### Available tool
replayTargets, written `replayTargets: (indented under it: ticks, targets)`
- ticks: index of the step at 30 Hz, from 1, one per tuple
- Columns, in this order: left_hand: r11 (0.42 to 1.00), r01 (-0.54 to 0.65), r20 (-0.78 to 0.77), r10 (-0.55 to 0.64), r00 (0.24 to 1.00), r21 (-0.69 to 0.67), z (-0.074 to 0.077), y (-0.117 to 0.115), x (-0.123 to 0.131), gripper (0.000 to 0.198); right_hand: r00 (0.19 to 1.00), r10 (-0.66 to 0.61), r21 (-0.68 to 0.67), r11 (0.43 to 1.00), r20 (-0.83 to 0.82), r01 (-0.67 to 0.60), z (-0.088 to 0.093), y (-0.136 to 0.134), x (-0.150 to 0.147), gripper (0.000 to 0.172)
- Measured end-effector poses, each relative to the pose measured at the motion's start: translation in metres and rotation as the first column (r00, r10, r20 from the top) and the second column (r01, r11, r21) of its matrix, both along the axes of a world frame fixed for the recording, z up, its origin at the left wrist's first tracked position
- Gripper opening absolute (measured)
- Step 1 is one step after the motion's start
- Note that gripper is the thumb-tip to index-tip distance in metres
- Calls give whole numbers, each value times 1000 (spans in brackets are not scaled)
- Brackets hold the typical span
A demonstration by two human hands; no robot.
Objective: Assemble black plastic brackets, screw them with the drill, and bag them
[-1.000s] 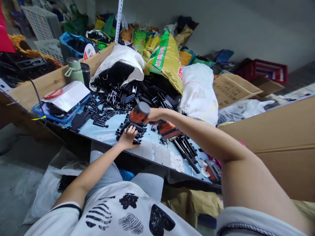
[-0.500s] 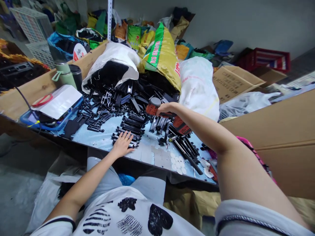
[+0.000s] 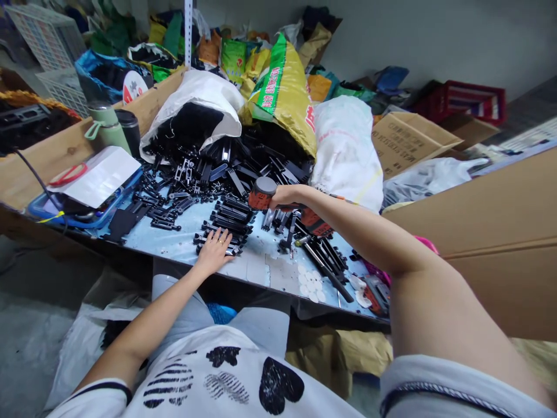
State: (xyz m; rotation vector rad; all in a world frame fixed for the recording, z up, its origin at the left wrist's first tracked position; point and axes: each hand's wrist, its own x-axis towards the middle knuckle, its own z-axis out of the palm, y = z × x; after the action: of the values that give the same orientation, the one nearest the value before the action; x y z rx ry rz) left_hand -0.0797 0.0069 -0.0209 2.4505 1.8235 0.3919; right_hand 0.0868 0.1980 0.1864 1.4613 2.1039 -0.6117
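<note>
My right hand point(image 3: 285, 196) is wrapped round the grip of an orange and black cordless drill point(image 3: 317, 222), held above the table. The drill's front end points left, over the far end of a row of black metal pieces point(image 3: 230, 216). My left hand point(image 3: 214, 249) lies flat with fingers spread on the near pieces of that row, at the table's front edge. More black strips point(image 3: 328, 258) and a hammer point(image 3: 324, 271) lie to the right, below the drill. What the drill tip touches is hidden.
Behind the row, black parts spill from a white sack point(image 3: 213, 96) and a yellow sack point(image 3: 289, 87). A blue tray point(image 3: 102, 202) with red scissors point(image 3: 69, 175) stands left, near a green flask point(image 3: 108, 126). White discs point(image 3: 311, 284) lie at the front; a cardboard box point(image 3: 474, 244) stands right.
The whole view has shifted slightly left and up. My right hand and the drill stay over the row; my left hand keeps its place on the near pieces.
</note>
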Motion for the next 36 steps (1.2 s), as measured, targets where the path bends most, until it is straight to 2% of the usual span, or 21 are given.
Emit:
replayTargets:
  ticks: [3, 9, 13, 16, 21, 24, 32, 36]
  targets:
    - [1000, -5, 7, 5, 1000, 1, 0, 0, 0, 71, 1000, -12, -29, 1000, 24, 13, 2, -3, -5, 11]
    - [1000, -13, 15, 13, 1000, -21, -2, 1, 1, 70, 998, -28, -48, 999, -51, 25, 7, -24, -1, 23]
    - [1000, -11, 28, 11, 1000, -6, -5, 0, 1, 71, 998, -30, -105, 994, -48, 25, 1, -34, 2, 22]
    - [1000, -10, 29, 10, 1000, -6, -4, 0, 1, 71, 996, -50, -99, 994, -73, 43, -4, -40, 0, 20]
    - [999, -14, 20, 15, 1000, -40, 1, 0, 2, 69, 998, 60, -38, 997, -19, -61, 9, -58, -5, 13]
    - [999, -19, 27, 20, 999, -46, 3, -1, 2, 68, 995, 104, -51, 993, 2, -103, 17, -70, -6, 13]
    - [1000, -24, 47, 24, 999, -13, 1, -1, 3, 66, 995, 102, -109, 989, 24, -98, -4, -78, -15, 18]
    - [1000, -17, 51, 18, 999, -9, 3, -3, 2, 67, 990, 138, -70, 988, 28, -135, 3, -88, -15, 18]
